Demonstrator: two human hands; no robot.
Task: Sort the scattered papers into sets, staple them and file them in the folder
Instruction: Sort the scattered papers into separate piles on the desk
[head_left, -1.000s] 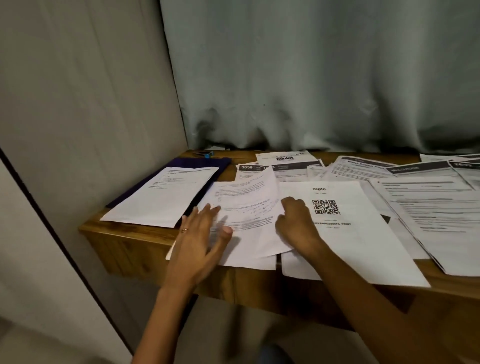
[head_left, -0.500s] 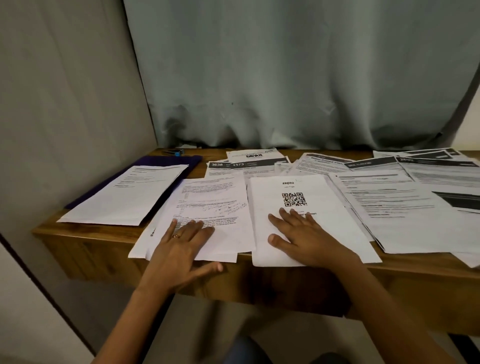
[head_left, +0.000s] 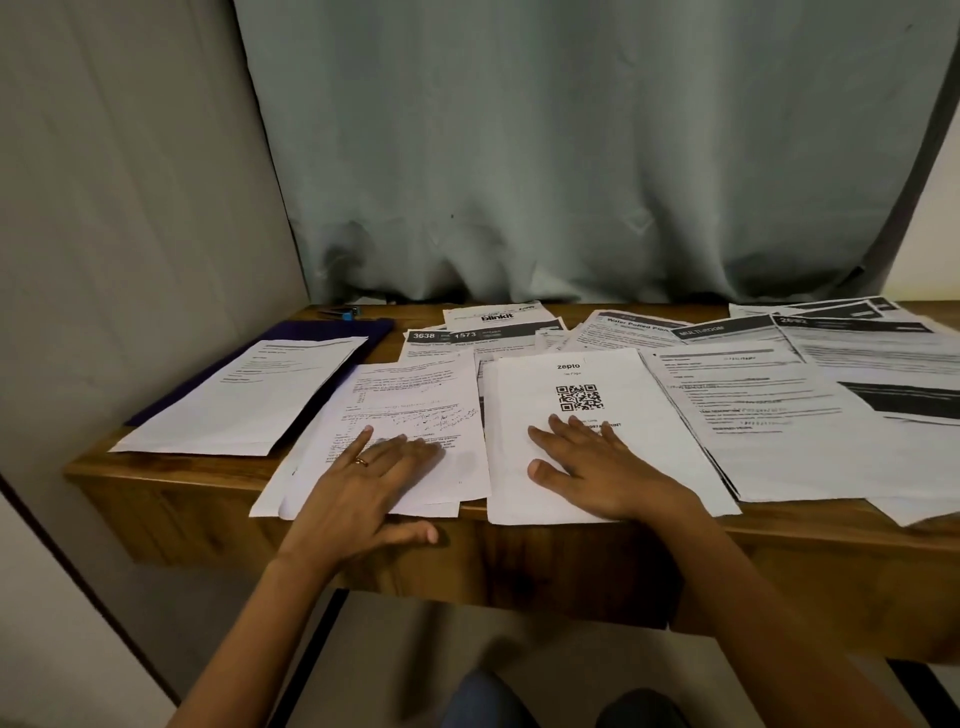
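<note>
1. Grey-green curtain (head_left: 571, 156) hangs behind the table; a plain wall (head_left: 130, 208) stands on the left.
2. The wooden table (head_left: 171, 467) holds many loose papers (head_left: 779, 415); lots of them overlap.
3. The purple folder (head_left: 332, 332) lies at the back left, under one sheet (head_left: 249, 395).
4. The left hand (head_left: 374, 478) lies flat, fingers straight, on a written-on page (head_left: 415, 395); its thumb sticks out past the table edge.
5. The right hand (head_left: 597, 467) lies flat, fingers spread, on the square-code page (head_left: 597, 374).

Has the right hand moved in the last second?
Yes. The right hand slid rightward, from the left edge of the sheet to just below its QR code.
</note>
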